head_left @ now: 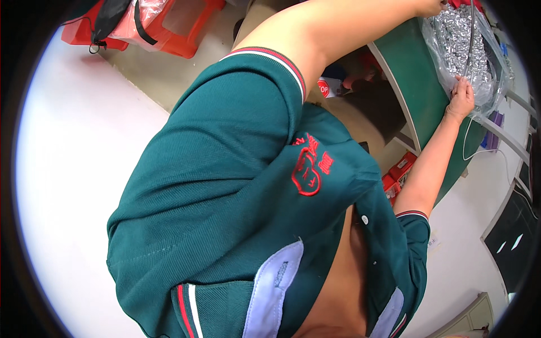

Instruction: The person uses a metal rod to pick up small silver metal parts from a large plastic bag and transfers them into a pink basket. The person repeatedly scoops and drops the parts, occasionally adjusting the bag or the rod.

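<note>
At the top right edge of the head view, my left hand [431, 7] is partly cut off. Its visible fingers are curled; what they hold, if anything, is hidden. Lower down, my right hand [461, 100] pinches the lower end of a thin dark rod or cable [471, 39], which runs up out of view. Behind this thin piece lies a clear plastic bag [495, 93] full of many small shiny silver parts [453, 42]. The heel of my right hand is close to the bag's near edge. Something red shows by the bag's top.
The bag rests on a green tabletop [403, 62] with a pale curved edge. Red bins [401, 168] sit below it, and a purple item [495, 128] and white cable [484, 151] lie beyond. Orange-red containers [186, 28] with plastic and a black strap stand at upper left.
</note>
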